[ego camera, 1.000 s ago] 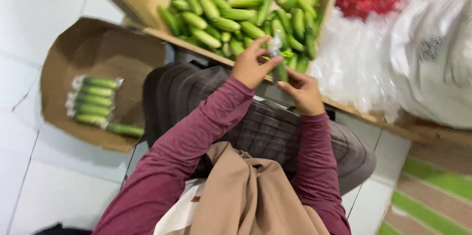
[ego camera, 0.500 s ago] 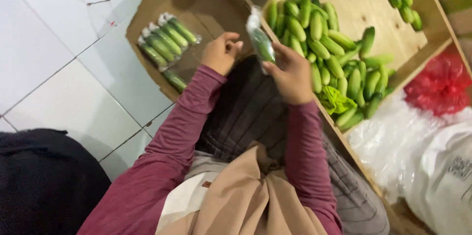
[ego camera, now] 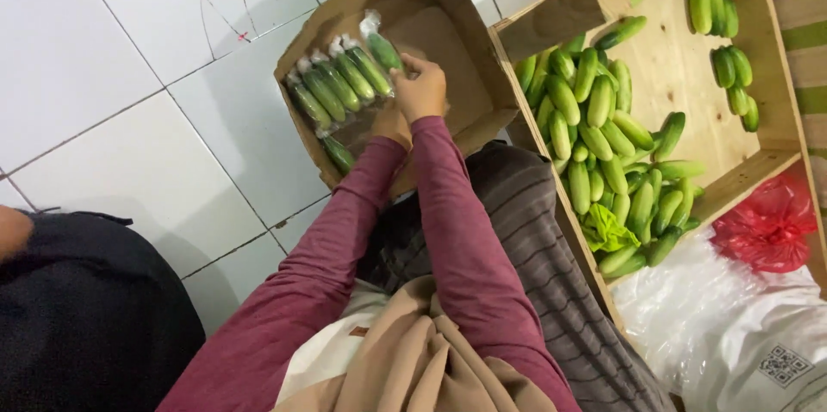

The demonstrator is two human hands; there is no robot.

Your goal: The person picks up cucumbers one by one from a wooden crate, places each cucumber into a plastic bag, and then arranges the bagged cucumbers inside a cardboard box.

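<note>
Clear-wrapped cucumber sits at the right end of a row of wrapped cucumbers inside the cardboard box on the white tiled floor. The right hand closes its fingers on that cucumber's near end. The left hand lies just beneath (grip cannot be told). Beside the box, a wooden crate holds loose cucumbers; a red bag lies near.

Matt brown cardboard box, glossy clear film on packed cucumbers, pale bare-wood crate, seemingly thin red plastic bag
</note>
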